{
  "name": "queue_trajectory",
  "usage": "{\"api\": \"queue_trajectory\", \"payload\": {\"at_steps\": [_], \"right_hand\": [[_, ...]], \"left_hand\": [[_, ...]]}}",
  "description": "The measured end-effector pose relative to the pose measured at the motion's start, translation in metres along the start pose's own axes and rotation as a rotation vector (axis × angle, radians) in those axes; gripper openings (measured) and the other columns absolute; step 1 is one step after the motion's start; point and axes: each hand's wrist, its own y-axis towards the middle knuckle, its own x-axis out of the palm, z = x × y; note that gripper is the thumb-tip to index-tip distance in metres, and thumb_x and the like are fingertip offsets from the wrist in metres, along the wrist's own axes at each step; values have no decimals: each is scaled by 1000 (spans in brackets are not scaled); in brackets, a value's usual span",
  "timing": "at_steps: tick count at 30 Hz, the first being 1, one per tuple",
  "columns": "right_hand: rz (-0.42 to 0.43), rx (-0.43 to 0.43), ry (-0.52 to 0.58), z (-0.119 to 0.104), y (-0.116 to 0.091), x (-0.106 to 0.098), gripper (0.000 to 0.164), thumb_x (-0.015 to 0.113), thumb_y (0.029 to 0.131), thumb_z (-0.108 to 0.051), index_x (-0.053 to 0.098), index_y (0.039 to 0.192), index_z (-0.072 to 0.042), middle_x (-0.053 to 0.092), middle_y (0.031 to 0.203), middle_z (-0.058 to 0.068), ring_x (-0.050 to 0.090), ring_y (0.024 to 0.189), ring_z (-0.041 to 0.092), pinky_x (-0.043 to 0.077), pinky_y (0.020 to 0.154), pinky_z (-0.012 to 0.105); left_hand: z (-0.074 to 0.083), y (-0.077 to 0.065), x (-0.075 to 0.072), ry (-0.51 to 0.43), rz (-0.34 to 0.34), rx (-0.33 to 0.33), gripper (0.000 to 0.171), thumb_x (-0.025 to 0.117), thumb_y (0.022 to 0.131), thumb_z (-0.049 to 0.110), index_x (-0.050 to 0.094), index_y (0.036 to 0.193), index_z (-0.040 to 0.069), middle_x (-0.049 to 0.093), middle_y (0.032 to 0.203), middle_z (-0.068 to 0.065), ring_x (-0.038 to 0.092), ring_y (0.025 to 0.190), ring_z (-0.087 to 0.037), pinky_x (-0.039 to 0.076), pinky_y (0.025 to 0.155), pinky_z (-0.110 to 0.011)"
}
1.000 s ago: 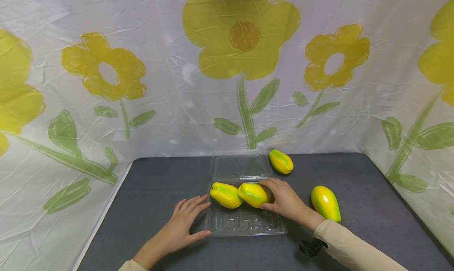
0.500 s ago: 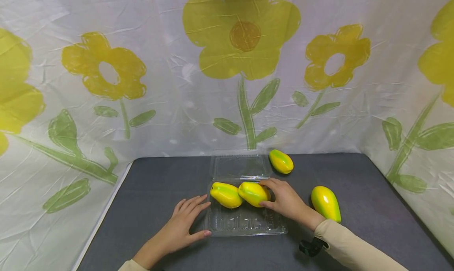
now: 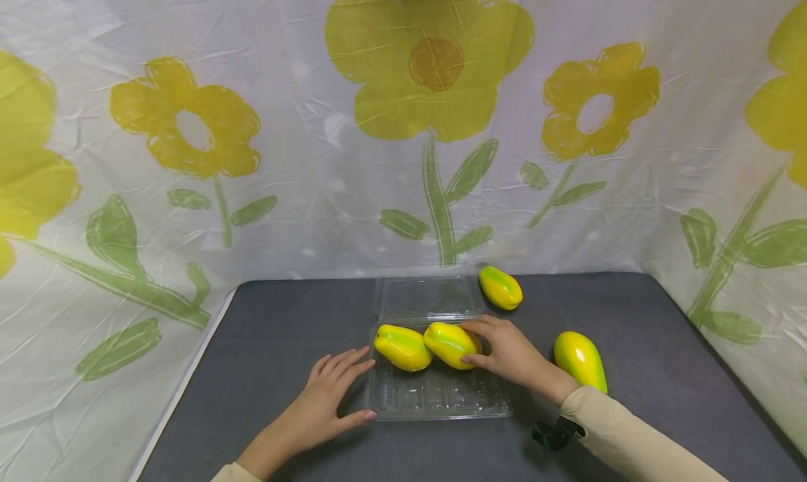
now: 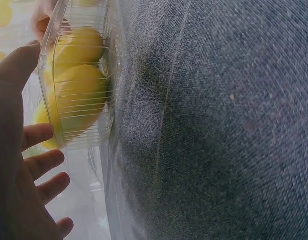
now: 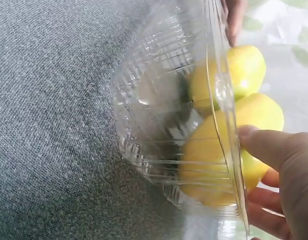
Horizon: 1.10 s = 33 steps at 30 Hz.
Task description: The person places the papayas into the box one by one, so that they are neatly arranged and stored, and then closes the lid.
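A clear plastic clamshell box (image 3: pixel 435 417) lies with its lid (image 3: pixel 429 296) folded back. Two yellow-green papayas sit side by side in the rear of its base, the left papaya (image 3: pixel 402 347) and the right papaya (image 3: pixel 451 345). My right hand (image 3: pixel 504 349) holds the right papaya at its right end, thumb on the near side and fingers on the far side. At the box's left rim, my left hand (image 3: pixel 324 398) is spread with straight fingers. In the left wrist view, the fingertips (image 4: pixel 46 162) of that hand are right by the rim.
One loose papaya (image 3: pixel 501 288) lies right of the lid. Another papaya (image 3: pixel 580 361) is farther right, partly behind my right forearm. The dark grey cloth-covered table (image 3: pixel 284 321) ends at a flower-print curtain (image 3: pixel 302 188) at the back and sides.
The right papaya has shifted very slightly in my right hand, its near end a touch to the back. My left hand, the box and the other papayas look the same.
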Motion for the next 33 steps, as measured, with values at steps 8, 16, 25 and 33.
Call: {"api": "queue_trajectory", "payload": {"at_steps": [8,16,25,33], "right_hand": [[-10,16,2,0,-1,-3,61,81,81,-37,63,133,-10,66,127,7,65,114,26,55,95,45],[-5,-1,12,1,-2,-9,62,82,80,-36,62,133,-12,65,128,6,64,116,26,54,95,46],[-14,13,32,7,-8,-29,61,82,80,-35,62,134,-16,64,131,5,64,117,25,55,92,46],[-18,48,28,19,-19,-49,61,83,78,-32,63,132,-12,64,132,7,63,118,29,54,93,49]], "left_hand": [[2,1,-2,-16,-2,0,76,67,87,57,44,150,20,34,162,-3,35,145,-33,22,112,-72],[2,1,-2,-24,-7,-7,77,66,87,58,43,151,22,33,162,-1,34,146,-30,20,114,-71],[2,1,-1,-13,3,4,75,65,88,58,43,150,22,34,162,-1,35,146,-31,21,113,-71],[1,1,-1,-10,-4,1,76,63,88,60,43,150,22,33,162,-1,35,146,-31,21,112,-72]]}}
